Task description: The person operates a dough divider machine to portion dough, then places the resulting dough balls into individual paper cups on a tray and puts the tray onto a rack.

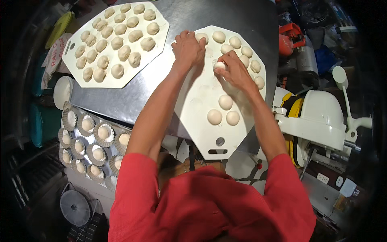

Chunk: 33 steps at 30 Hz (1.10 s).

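My right hand [236, 72] has its thumb and fingertips closed around a small white dough ball [219, 66] above the white board [197, 117] in the middle. To its left, my left hand [189, 50] is arched palm down at the board's upper left edge, fingers apart. Its thumb lies by another dough ball [201, 38]; whatever is under the palm is hidden. Smooth dough balls [235, 42] line the board's far and right side. Three more dough balls [225, 102] sit nearer me, above the handle slot.
A second white board [109, 80] with several rougher dough pieces [117, 71] lies left on the metal table [96, 97]. Lower left, a tray holds dough balls in fluted molds [104, 134]. A white machine [318, 117] stands right, and a red-topped cylinder [288, 42] behind it.
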Tool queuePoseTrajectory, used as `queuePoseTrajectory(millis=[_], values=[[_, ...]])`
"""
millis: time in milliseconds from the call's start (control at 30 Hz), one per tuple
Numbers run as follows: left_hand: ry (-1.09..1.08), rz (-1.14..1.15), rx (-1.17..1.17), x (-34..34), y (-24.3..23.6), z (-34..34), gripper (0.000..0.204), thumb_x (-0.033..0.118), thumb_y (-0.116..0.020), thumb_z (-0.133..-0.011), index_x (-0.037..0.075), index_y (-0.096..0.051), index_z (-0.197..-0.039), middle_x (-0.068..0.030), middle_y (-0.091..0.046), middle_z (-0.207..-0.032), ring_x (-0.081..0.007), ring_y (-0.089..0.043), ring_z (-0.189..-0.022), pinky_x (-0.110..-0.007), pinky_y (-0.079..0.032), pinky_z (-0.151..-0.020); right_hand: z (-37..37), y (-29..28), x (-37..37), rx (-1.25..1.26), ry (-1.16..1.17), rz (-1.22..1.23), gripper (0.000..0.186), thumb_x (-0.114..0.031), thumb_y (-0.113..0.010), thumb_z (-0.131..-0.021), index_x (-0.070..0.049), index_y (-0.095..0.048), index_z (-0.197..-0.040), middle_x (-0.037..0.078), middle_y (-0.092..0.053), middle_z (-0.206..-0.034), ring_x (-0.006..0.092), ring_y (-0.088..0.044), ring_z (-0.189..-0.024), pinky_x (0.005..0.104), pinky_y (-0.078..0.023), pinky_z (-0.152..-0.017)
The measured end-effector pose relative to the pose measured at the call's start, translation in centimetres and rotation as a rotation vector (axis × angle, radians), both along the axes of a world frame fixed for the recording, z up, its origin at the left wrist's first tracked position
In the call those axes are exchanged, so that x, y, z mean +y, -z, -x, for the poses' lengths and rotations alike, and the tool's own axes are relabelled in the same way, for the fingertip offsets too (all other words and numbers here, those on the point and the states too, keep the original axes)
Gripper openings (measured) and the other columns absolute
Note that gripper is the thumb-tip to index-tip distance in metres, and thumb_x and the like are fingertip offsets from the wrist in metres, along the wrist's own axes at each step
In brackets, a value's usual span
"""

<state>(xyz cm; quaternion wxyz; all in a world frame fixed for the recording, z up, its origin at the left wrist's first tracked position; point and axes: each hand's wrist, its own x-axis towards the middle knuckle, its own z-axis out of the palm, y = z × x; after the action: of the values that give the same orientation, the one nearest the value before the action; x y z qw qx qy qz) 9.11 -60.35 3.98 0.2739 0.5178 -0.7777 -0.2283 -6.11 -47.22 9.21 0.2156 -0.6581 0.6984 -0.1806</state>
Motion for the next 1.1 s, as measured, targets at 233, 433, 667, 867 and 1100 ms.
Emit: queuePoseTrajectory(millis=[233, 433, 667, 867, 1100], values=[[0.088, -0.167, 0.243, -1.1, 0.8, 3.5, 0.044, 0.022, -0.083, -0.073, 0.001, -0.063, -0.106, -0.0189, -0.069, -0.100, -0.0341, -0.069, -0.089, -0.040, -0.055, -0.081, 9.1, -0.2, -6.2, -1.281, 0.401, 0.040, 0.033, -0.033, -0.067, -0.095, -0.007, -0.069, -0.115, 0.002, -0.062, -0.099, 0.0137, -0.060, -0.089, 0.0343, -0.052, -0.078], [0.116, -0.748, 0.791, 1.6, -0.7, 5.2, 0.039, 0.016, -0.070, -0.085, 0.000, -0.055, -0.118, -0.0121, -0.066, -0.091, -0.0156, -0.067, -0.075, -0.029, -0.055, -0.062, 11.0, 1.5, -13.1, 0.003, 0.146, -0.245, 0.047, -0.038, -0.078, -0.076, -0.005, -0.072, -0.109, 0.013, -0.072, -0.098, 0.0236, -0.065, -0.088, 0.0396, -0.053, -0.079], [-0.023, -0.331, 0.331, 2.4, 1.2, 10.9, 0.036, 0.032, -0.081, -0.059, 0.005, -0.078, -0.083, -0.0184, -0.075, -0.082, -0.0338, -0.074, -0.080, -0.043, -0.058, -0.075, 14.3, 2.9, -15.8, -0.137, 0.019, 0.067, 0.037, -0.013, -0.077, -0.080, -0.003, -0.068, -0.115, 0.009, -0.071, -0.107, 0.0186, -0.066, -0.097, 0.0330, -0.053, -0.088], [-0.045, -0.513, 0.471, 6.4, -1.7, 5.3, 0.033, 0.021, -0.075, -0.063, 0.000, -0.073, -0.088, -0.0210, -0.074, -0.093, -0.0370, -0.072, -0.091, -0.045, -0.057, -0.079, 12.2, 0.8, -13.4, -0.272, 0.076, 0.037, 0.034, -0.017, -0.082, -0.083, -0.004, -0.068, -0.111, 0.001, -0.066, -0.101, 0.0109, -0.060, -0.089, 0.0243, -0.047, -0.077], [-0.174, -0.357, 0.720, 10.2, -1.5, -1.9, 0.033, 0.016, -0.072, -0.066, 0.006, -0.069, -0.097, -0.0168, -0.071, -0.100, -0.0321, -0.069, -0.098, -0.042, -0.054, -0.087, 15.7, 2.7, -16.4, -0.468, 0.250, -0.065, 0.025, -0.016, -0.080, -0.087, -0.006, -0.067, -0.106, -0.001, -0.065, -0.094, 0.0096, -0.060, -0.081, 0.0228, -0.047, -0.071]])
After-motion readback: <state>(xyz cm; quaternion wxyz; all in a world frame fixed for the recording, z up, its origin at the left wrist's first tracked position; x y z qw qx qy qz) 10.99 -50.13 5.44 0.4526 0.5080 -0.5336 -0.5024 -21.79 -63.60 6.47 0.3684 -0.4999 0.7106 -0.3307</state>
